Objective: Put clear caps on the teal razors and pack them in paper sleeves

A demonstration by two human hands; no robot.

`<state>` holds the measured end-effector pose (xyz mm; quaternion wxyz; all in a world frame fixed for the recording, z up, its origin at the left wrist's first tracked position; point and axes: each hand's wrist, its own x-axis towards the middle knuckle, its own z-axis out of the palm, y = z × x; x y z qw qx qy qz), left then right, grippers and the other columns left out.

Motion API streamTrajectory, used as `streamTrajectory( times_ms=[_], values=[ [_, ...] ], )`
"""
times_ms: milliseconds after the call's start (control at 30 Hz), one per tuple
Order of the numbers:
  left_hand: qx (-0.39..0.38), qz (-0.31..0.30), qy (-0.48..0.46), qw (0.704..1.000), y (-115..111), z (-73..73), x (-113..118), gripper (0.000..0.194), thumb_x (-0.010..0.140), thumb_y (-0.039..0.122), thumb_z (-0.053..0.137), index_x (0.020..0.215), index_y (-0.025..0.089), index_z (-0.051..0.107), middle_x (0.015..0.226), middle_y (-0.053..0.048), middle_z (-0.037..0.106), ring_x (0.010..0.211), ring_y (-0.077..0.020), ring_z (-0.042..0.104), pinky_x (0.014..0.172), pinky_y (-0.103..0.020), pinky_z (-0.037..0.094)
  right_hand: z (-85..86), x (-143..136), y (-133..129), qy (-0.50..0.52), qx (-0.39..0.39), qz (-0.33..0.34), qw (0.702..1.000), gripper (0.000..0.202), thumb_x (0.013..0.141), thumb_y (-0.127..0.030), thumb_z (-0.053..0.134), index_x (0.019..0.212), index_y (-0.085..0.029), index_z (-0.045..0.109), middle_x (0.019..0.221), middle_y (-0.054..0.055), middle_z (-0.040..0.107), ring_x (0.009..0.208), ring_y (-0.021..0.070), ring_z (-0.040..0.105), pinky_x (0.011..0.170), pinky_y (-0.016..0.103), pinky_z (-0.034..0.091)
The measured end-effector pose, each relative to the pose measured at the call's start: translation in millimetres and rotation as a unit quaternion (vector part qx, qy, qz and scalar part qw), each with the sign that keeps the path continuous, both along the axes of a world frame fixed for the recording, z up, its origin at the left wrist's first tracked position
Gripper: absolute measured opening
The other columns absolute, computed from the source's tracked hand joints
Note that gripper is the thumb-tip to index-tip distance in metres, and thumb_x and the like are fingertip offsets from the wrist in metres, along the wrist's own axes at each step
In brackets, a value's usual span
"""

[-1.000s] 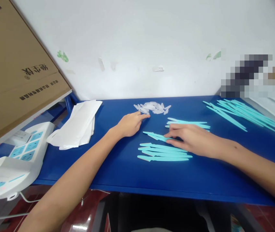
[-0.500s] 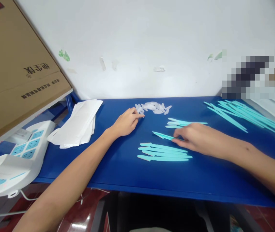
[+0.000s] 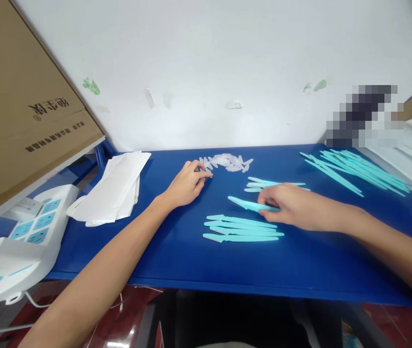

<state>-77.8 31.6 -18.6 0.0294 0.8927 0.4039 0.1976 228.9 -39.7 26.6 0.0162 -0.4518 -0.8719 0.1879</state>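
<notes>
My right hand [image 3: 282,205] is closed on a turquoise eyebrow razor [image 3: 245,203], pinching its handle so that the blade end points left. The razor is just above the blue table. At the left end of a pile of small translucent blade caps [image 3: 228,160], my left hand [image 3: 187,183] has its index finger stretched out and its thumb lower and apart; nothing clearly shows between them. Several turquoise razors [image 3: 244,229] lie side by side in front of my right hand. A smaller group of razors [image 3: 258,183] lies behind it, partly hidden.
More turquoise razors [image 3: 365,169] are heaped at the right, near a white tray [image 3: 409,154]. White paper sheets [image 3: 110,188] lie at the left, next to a white power strip [image 3: 42,227]. A large cardboard box [image 3: 28,82] leans over the left side. A white wall [image 3: 191,63] closes off the back.
The razor in my right hand has rolled a little, so more of its flat side shows. My left hand stays by the caps. The whole view has shifted slightly.
</notes>
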Motion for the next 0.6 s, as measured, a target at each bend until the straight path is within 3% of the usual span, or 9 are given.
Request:
streamTrajectory(
  times_ms=[67, 133, 200, 300, 367, 600],
  values=[
    [-0.002, -0.013, -0.003, 1.000, 0.1, 1.4, 0.1, 0.039, 0.100, 0.016, 0.042, 0.122, 0.017, 0.074, 0.136, -0.012, 0.061, 0.125, -0.0296, 0.051, 0.109, -0.048, 0.045, -5.5, -0.6, 2.4, 0.019, 0.091, 0.043, 0.995, 0.031, 0.098, -0.045, 0.050, 0.086, -0.021, 0.066, 0.089, 0.007, 0.067, 0.076, 0.0216, 0.061, 0.074, 0.037, 0.044],
    [-0.014, -0.021, 0.000, 1.000, 0.4, 2.4, 0.1, 0.037, 0.100, 0.015, 0.043, 0.122, 0.017, 0.073, 0.134, -0.010, 0.066, 0.125, -0.0286, 0.053, 0.110, -0.048, 0.045, -10.3, -1.0, 4.3, 0.046, 0.178, 0.080, 0.980, 0.032, 0.102, -0.041, 0.047, 0.089, -0.020, 0.067, 0.098, 0.009, 0.071, 0.088, 0.0241, 0.065, 0.093, 0.045, 0.042],
    [-0.015, -0.023, 0.003, 1.000, 0.6, 2.8, 0.1, 0.035, 0.100, 0.014, 0.045, 0.121, 0.017, 0.074, 0.127, -0.009, 0.070, 0.120, -0.0278, 0.056, 0.107, -0.047, 0.046, -12.7, -0.8, 5.0, 0.079, 0.235, 0.087, 0.965, 0.032, 0.104, -0.038, 0.044, 0.094, -0.020, 0.068, 0.100, 0.009, 0.073, 0.093, 0.0243, 0.067, 0.100, 0.047, 0.040],
    [-0.003, -0.024, -0.007, 1.000, 0.8, 2.7, -0.2, 0.033, 0.100, 0.016, 0.047, 0.118, 0.017, 0.075, 0.118, -0.009, 0.073, 0.111, -0.0267, 0.059, 0.101, -0.044, 0.049, -13.1, 0.7, 4.4, 0.120, 0.256, 0.035, 0.959, 0.029, 0.105, -0.039, 0.044, 0.106, -0.020, 0.067, 0.098, 0.009, 0.076, 0.084, 0.0223, 0.070, 0.079, 0.036, 0.049],
    [-0.003, -0.024, -0.021, 0.999, 0.9, 2.8, -0.6, 0.030, 0.100, 0.017, 0.050, 0.117, 0.017, 0.075, 0.115, -0.009, 0.074, 0.106, -0.0254, 0.060, 0.098, -0.042, 0.050, -13.5, 2.0, 4.4, 0.132, 0.249, 0.004, 0.959, 0.029, 0.105, -0.039, 0.045, 0.110, -0.020, 0.066, 0.094, 0.007, 0.076, 0.074, 0.0203, 0.069, 0.066, 0.032, 0.048],
    [-0.017, 0.000, -0.037, 0.999, -0.3, 6.5, -1.6, 0.021, 0.096, 0.031, 0.066, 0.109, 0.020, 0.078, 0.097, -0.006, 0.077, 0.098, -0.0250, 0.057, 0.092, -0.041, 0.050, -18.8, 3.7, 10.1, 0.123, 0.276, -0.021, 0.953, 0.034, 0.105, -0.038, 0.045, 0.112, -0.021, 0.074, 0.106, 0.007, 0.078, 0.088, 0.0237, 0.074, 0.074, 0.034, 0.052]
  ],
)
